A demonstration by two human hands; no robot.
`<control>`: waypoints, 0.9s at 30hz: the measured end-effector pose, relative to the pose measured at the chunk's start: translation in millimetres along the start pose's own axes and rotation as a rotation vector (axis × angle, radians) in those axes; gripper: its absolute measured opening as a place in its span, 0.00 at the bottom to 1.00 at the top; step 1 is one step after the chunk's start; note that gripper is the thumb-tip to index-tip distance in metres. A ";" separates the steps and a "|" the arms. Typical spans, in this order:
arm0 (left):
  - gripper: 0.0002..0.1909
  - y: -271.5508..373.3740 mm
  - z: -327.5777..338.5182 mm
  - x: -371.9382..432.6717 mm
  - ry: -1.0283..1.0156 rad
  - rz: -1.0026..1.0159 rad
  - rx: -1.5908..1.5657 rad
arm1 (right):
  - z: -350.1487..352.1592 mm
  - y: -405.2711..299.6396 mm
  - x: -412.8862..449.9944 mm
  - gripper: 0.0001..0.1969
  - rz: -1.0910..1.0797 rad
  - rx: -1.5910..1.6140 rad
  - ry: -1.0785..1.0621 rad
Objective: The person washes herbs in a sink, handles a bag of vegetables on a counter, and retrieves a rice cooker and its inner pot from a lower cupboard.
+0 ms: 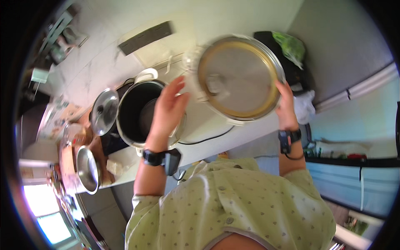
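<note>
My right hand (285, 100) holds the right rim of a large round pressure-cooker lid (240, 81), whose metal underside with a yellowish sealing ring faces me. My left hand (168, 109) is raised over the right side of an electric cooker pot (137, 109), its fingers apart and nothing in them. The cooker stands uncovered on the counter, with a dark inside and a white handle at its back. A glass lid with a metal rim (105, 112) leans at the cooker's left.
A metal bowl (88, 170) and a glass jar (74, 133) are on the left. A black cord (212, 137) crosses the counter (200, 125). Behind my right hand are a green bag (289, 48) on a black object and a whitish plastic bag (303, 106).
</note>
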State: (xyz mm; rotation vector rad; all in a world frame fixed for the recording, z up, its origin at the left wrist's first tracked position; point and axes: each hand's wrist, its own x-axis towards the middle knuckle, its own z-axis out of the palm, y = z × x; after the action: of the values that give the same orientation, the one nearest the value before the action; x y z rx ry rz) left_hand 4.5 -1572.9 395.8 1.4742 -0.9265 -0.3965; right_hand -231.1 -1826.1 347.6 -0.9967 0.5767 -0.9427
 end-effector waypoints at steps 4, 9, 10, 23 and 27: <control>0.18 -14.3 9.3 -17.7 -0.027 -0.044 0.158 | -91.6 55.1 -18.3 0.17 0.063 0.118 0.204; 0.12 -43.0 -49.9 -67.3 0.235 -0.129 0.442 | -113.7 106.1 -17.0 0.19 0.094 0.110 0.283; 0.12 -48.1 -64.5 -73.7 0.307 -0.071 0.587 | -116.1 113.0 -13.5 0.19 0.097 0.112 0.307; 0.08 -50.2 -110.0 -123.5 0.629 -0.236 0.525 | -144.3 185.8 19.2 0.20 0.200 -0.052 0.372; 0.09 -49.3 -103.8 -130.6 0.645 -0.123 0.656 | -111.9 173.0 15.6 0.21 0.110 -0.015 0.267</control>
State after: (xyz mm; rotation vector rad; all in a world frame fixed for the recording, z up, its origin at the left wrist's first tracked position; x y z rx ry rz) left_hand 15.0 -1413.1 327.9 2.0836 -0.4476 0.3327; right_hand -242.2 -1851.1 142.7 -0.8482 0.8546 -0.9815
